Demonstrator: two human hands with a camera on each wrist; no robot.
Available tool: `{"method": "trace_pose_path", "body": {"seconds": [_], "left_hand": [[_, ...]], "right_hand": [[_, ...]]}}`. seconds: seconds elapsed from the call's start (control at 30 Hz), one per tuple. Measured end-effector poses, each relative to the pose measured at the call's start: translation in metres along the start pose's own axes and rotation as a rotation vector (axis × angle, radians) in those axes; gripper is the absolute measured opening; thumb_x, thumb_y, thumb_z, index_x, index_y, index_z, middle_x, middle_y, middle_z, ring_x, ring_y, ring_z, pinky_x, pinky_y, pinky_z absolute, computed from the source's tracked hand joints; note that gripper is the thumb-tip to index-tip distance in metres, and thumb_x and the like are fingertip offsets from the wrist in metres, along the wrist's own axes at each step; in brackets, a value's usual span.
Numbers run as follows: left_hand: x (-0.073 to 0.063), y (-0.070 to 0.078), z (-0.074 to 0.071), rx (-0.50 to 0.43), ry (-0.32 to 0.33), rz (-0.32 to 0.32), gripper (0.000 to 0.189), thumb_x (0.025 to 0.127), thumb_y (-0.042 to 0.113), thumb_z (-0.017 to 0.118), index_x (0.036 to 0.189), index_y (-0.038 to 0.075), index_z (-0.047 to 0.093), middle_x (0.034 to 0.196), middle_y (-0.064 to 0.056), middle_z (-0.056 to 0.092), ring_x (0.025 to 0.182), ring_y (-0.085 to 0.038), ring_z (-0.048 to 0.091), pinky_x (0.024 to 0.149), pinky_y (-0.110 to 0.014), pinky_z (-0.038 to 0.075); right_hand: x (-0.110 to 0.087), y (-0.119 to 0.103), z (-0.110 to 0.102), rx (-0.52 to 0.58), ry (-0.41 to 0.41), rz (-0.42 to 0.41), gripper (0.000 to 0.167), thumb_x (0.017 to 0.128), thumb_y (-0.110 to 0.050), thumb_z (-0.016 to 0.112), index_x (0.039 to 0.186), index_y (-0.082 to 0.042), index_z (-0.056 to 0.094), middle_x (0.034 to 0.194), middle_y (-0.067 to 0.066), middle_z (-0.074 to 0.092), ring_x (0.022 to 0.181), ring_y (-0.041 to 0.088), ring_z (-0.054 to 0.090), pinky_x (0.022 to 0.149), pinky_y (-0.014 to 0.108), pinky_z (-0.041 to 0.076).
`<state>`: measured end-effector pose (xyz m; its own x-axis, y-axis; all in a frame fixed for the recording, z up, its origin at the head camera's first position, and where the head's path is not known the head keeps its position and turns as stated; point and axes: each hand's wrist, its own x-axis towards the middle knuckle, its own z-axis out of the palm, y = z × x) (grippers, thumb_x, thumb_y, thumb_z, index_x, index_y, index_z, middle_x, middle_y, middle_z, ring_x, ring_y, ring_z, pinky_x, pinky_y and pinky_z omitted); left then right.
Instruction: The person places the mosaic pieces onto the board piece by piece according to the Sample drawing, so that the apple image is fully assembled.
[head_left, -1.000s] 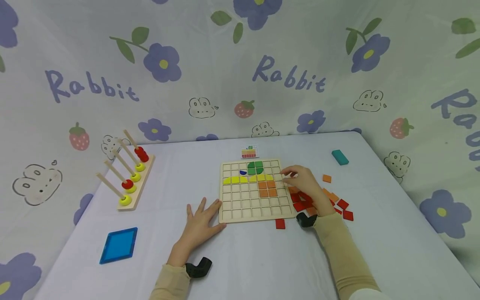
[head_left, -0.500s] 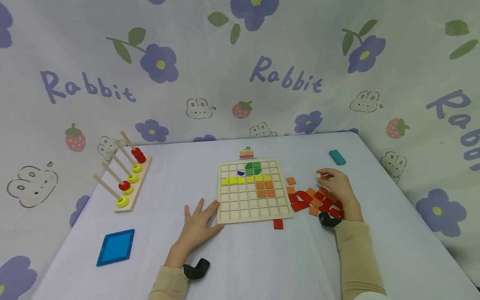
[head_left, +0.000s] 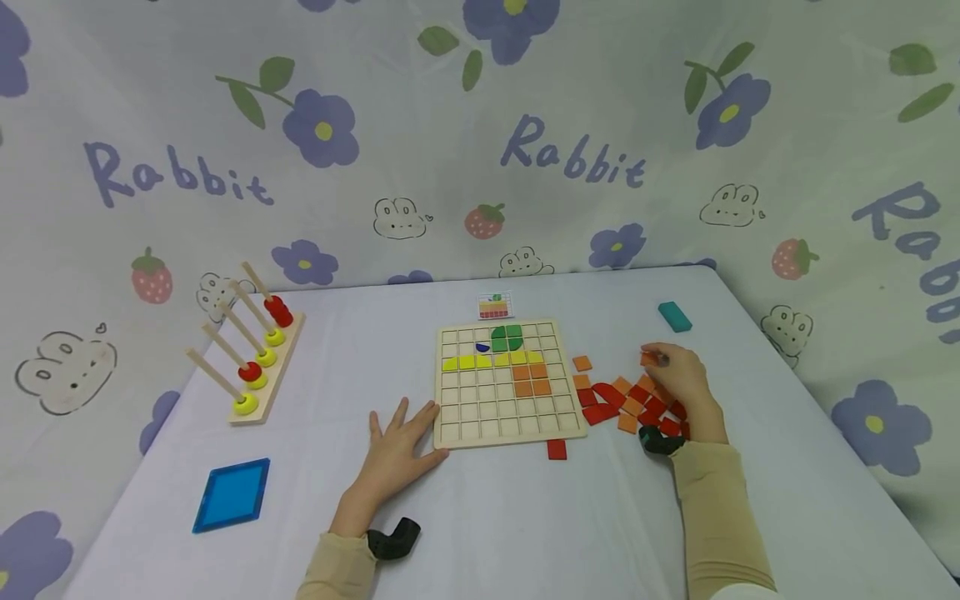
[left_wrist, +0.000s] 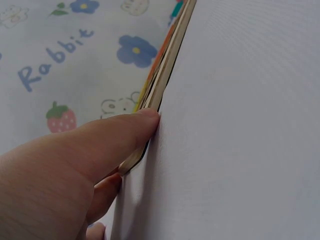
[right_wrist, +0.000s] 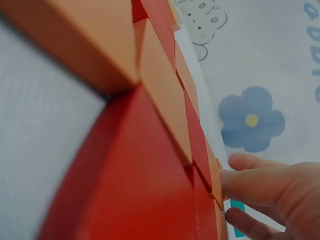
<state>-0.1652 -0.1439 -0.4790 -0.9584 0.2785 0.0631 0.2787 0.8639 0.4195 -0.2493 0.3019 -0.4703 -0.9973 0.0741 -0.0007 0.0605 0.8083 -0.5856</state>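
Note:
A wooden grid board [head_left: 472, 411] lies mid-table, bearing green, yellow, blue and orange pieces. My left hand [head_left: 397, 446] rests on the cloth at its left, fingers spread. In the left wrist view, the thumb of that hand [left_wrist: 75, 155] touches the board's edge [left_wrist: 162, 82]. Right of the board, my right hand [head_left: 681, 375] pinches an orange square tile [head_left: 647, 358] at its fingertips. Under and beside this hand lie loose red tiles [head_left: 654, 407] and orange tiles [head_left: 627, 422]. Close up in the right wrist view, a red tile [right_wrist: 135, 175] fills the foreground.
A small pattern card [head_left: 495, 306] stands behind the board. At the left are a peg stand with beads [head_left: 277, 367] and a blue tray [head_left: 232, 495]. A teal block [head_left: 675, 317] lies back right. One red square [head_left: 557, 450] sits below the board's front edge.
My right hand has moved right from the board's edge to the loose tiles, and its fingers have closed on an orange square tile. My left hand stays by the board.

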Motion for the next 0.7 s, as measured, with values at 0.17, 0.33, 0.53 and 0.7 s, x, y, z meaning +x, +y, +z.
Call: {"method": "trace_pose_path", "body": {"seconds": [0.17,0.33,0.53,0.7], "left_hand": [[0.000,0.000,0.000,0.003,0.002,0.003,0.069,0.080,0.043,0.068,0.137,0.012,0.046,0.141,-0.004,0.044,0.138,-0.039,0.018,0.101,-0.069,-0.006],[0.000,-0.001,0.000,0.001,0.002,0.002,0.069,0.080,0.044,0.068,0.137,0.012,0.046,0.141,-0.004,0.044,0.137,-0.040,0.018,0.101,-0.069,-0.006],[-0.001,-0.003,0.001,0.001,0.012,0.005,0.070,0.079,0.044,0.068,0.137,0.012,0.046,0.141,-0.004,0.044,0.137,-0.040,0.019,0.101,-0.069,-0.005],[0.000,-0.004,0.003,0.007,0.023,0.025,0.070,0.079,0.044,0.068,0.137,0.013,0.046,0.141,-0.004,0.045,0.136,-0.040,0.021,0.101,-0.069,-0.003]], "right_hand": [[-0.002,-0.002,-0.001,0.052,-0.003,0.001,0.038,0.089,-0.010,0.057,0.126,0.000,0.053,0.122,0.026,0.053,0.109,0.041,0.047,0.093,0.056,0.039],[-0.003,-0.019,0.002,0.178,-0.023,-0.017,0.041,0.091,-0.014,0.056,0.130,-0.002,0.050,0.124,0.024,0.052,0.115,0.041,0.046,0.095,0.053,0.041],[-0.004,-0.058,0.013,0.204,-0.027,-0.095,0.041,0.089,-0.011,0.060,0.128,-0.005,0.052,0.119,0.019,0.056,0.108,0.035,0.052,0.087,0.048,0.047],[-0.006,-0.088,0.020,0.263,-0.073,-0.188,0.041,0.087,-0.010,0.062,0.127,-0.005,0.054,0.118,0.017,0.058,0.107,0.033,0.054,0.092,0.047,0.044]]}}
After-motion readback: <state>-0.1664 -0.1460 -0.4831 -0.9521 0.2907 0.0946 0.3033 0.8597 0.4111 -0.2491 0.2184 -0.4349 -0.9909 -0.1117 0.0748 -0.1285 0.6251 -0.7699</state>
